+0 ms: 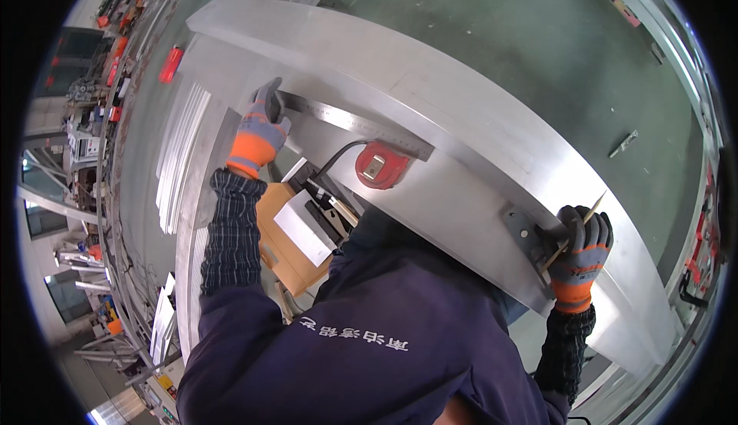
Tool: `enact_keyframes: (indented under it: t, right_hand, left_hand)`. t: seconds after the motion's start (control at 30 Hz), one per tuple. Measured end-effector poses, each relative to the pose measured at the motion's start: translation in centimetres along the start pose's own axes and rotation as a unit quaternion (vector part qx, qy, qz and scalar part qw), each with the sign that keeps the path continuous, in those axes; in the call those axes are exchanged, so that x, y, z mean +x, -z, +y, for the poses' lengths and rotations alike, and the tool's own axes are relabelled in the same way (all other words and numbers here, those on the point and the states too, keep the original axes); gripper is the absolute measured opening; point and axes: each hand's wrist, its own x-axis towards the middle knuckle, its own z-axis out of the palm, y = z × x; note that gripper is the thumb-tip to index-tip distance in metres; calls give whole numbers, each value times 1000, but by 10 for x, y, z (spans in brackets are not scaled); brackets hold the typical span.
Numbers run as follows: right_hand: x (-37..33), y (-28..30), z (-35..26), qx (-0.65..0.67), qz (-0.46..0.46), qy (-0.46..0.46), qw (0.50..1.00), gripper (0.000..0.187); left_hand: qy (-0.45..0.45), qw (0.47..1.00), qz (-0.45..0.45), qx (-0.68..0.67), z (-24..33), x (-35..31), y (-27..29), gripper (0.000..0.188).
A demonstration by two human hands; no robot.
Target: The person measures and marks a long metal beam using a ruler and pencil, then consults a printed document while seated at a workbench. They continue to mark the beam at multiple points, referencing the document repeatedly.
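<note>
A long bent sheet-metal panel (430,90) with a raised lip lies across my front. My left hand (260,134), in a grey and orange glove, is closed at the left end of a steel ruler (354,123), which lies along the inside of the lip. Beside the ruler's right end rests a red tape measure (383,165) with a metal clip. At the panel's right part, my gloved right hand (582,260) grips a thin pencil (595,206). That hand is next to a dark metal bracket (523,233) with holes. Its fingertips partly hide the bracket's right side.
Below the panel, a cardboard box (288,260) holds a white sheet and dark tools. Stacked pale metal strips (183,156) stand at the left. A red object (171,64) lies beyond them. A small metal piece (623,144) is on the green floor (500,33). Cluttered racks line the far left.
</note>
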Motion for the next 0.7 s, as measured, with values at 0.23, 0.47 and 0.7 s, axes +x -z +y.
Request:
enact_keyframes:
  t: [0.23, 0.47, 0.7]
  right_hand:
    - [-11, -1, 6, -19, -12, 2, 1000, 45]
    - [-15, -2, 14, 2, -5, 25, 1000, 46]
    - [-6, 26, 2, 103, 49, -40, 993, 52]
  left_hand:
    - [-191, 963, -118, -148, 110, -59, -5, 67]
    - [-304, 949, -85, 26, 134, -72, -46, 76]
    - [-228, 958, -161, -64, 148, -79, -15, 60]
